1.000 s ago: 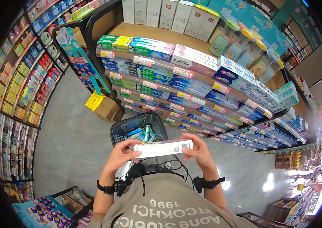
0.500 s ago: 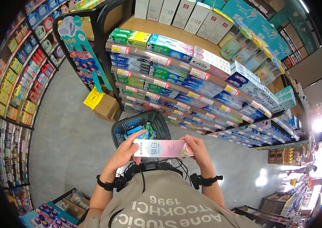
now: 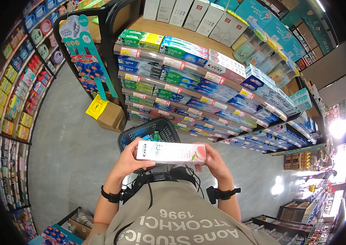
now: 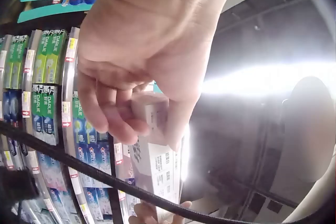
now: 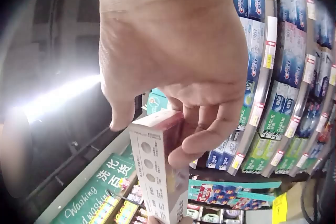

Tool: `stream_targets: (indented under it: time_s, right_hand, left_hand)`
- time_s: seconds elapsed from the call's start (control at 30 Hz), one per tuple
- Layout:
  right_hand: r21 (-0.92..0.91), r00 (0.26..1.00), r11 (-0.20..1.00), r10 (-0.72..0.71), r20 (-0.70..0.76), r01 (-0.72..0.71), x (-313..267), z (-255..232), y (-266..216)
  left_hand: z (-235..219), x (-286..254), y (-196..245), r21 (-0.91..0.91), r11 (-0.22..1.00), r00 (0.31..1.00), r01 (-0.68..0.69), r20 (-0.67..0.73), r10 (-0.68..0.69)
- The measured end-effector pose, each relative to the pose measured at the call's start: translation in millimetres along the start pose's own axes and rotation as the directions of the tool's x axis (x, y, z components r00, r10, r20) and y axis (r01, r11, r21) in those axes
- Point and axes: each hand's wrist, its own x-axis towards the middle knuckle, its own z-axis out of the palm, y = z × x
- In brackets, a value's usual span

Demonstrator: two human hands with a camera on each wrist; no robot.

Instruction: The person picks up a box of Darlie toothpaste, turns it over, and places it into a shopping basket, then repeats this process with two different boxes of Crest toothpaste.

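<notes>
A white and pink Crest toothpaste box (image 3: 171,152) is held level in front of the person's waist, its printed face with a peach picture turned up in the head view. The left hand (image 3: 127,160) grips one end, thumb along the near side and fingers on the far side. At the peach end, the right hand (image 3: 217,162) holds the box between thumb and fingers. In the left wrist view the left hand (image 4: 144,61) pinches the box (image 4: 160,166). The right wrist view shows the right hand (image 5: 176,66) around the other end of the box (image 5: 157,166).
A dark shopping basket (image 3: 169,127) with several toothpaste boxes stands just beyond the hands, partly hidden. Behind it rises a shelf rack (image 3: 205,77) of boxed toothpaste. A brown carton (image 3: 111,117) sits on the floor by a teal display stand (image 3: 87,61). More shelves line the left.
The box has turned from its barcode side to its printed face and has risen slightly. The left fingers, lifted half a second ago, now grip its end.
</notes>
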Motion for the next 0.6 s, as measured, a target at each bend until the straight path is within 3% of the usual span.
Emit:
stream_targets:
  time_s: [0.13, 0.23, 0.4, 0.5, 0.6]
  right_hand:
    - [0.055, 0.995, 0.996, 0.068, 0.068, -0.072, 11, 11, -5]
    - [-0.04, 0.979, 0.978, 0.204, 0.02, -0.203, 21, 11, -4]
    - [-0.154, 0.997, 0.987, 0.065, 0.05, -0.056, 47, 22, -5]
    - [-0.085, 0.997, 0.996, 0.04, 0.071, -0.034, 58, 23, 7]
    - [-0.009, 0.992, 0.992, 0.122, 0.043, -0.122, 66, 11, 7]
  left_hand:
    - [-12, -5, -5, -0.007, 1.0, 0.999, -0.008, -0.049, 0.007]
    - [-13, -12, -6, -0.011, 1.0, 0.995, -0.005, -0.099, 0.004]
    - [-29, -30, 12, 0.083, 0.982, 0.984, 0.172, -0.064, -0.167]
    - [-39, -33, 13, 0.112, 0.99, 0.993, 0.09, -0.089, -0.08]
    - [-45, -36, 19, 0.46, 0.886, 0.998, 0.06, -0.055, -0.04]
